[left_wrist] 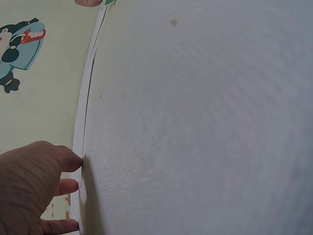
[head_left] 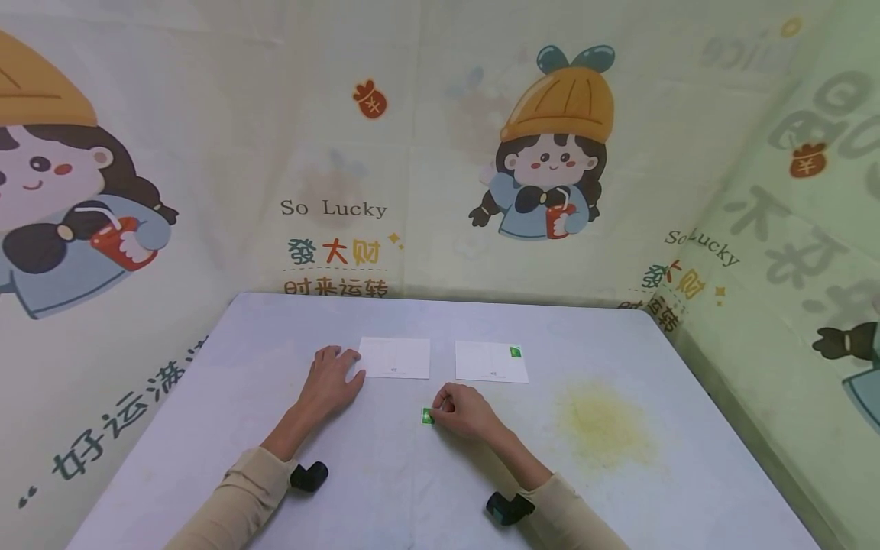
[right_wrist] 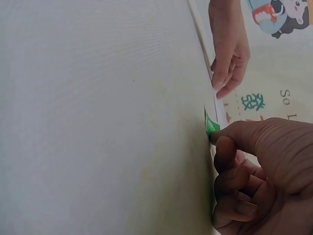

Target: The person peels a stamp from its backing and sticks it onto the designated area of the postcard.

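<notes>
Between thumb and curled index finger, my right hand (head_left: 469,412) pinches a small green stamp (head_left: 427,416) with a white border, low over the table in front of the cards. The right wrist view shows the stamp (right_wrist: 211,125) tilted up at the fingertips. My left hand (head_left: 331,382) has its fingers spread, the fingertips at the left edge of a white card (head_left: 395,358) that lies flat. Beside it, to the right, lies a second white card (head_left: 490,363) with a green stamp (head_left: 516,351) in its top right corner.
The white table (head_left: 385,473) has a yellowish stain (head_left: 605,424) on its right side. Patterned cloth walls (head_left: 426,168) stand behind the table and at both sides. Black wrist cameras (head_left: 309,477) sit at both cuffs, low over the tabletop.
</notes>
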### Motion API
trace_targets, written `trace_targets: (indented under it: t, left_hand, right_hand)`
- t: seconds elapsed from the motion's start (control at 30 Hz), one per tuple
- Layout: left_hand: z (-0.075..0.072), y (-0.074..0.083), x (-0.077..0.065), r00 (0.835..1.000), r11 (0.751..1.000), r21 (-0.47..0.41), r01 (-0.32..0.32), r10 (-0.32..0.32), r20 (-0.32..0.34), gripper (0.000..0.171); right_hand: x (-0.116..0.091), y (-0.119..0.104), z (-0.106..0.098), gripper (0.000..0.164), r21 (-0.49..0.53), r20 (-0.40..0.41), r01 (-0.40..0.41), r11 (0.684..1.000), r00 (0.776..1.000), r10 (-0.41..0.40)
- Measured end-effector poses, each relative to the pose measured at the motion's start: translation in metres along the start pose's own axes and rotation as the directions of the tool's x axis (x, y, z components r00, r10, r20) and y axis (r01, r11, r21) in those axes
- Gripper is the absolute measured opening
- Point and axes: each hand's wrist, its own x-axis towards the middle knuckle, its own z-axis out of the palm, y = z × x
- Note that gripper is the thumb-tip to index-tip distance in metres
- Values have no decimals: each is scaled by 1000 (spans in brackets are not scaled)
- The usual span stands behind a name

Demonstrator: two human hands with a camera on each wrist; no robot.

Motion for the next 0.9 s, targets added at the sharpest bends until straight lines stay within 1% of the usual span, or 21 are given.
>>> trace_targets:
  t: [0.13, 0.23, 0.37, 0.53, 0.7, 0.9]
  left_hand:
    - [0, 0, 0, 1000, 1000, -6, 4, -4, 3, 41]
    - [0, 0, 0, 1000, 1000, -10, 8, -8, 7, 41]
    - [1, -1, 1, 1000, 999, -26, 20, -20, 12, 42]
    - [1, -2, 2, 1000, 998, -61, 20, -20, 0, 42]
    - [-2, 1, -2, 1000, 996, -85, -7, 4, -27, 43]
    - [-6, 11, -13, 997, 992, -113, -51, 43, -67, 41]
  right_hand:
    - [-1, 0, -1, 10, 33, 20, -17, 999, 1000, 17]
    - [-2, 0, -4, 10, 86, 47, -38, 996, 998, 34]
    - [-3, 0, -6, 10, 163, 80, -66, 984, 995, 54]
    - [-4, 2, -8, 11, 225, 109, -94, 970, 992, 71]
    - [-7, 3, -9, 13, 250, 128, -89, 964, 990, 58]
    - [-13, 3, -13, 14, 280, 134, -93, 955, 989, 57]
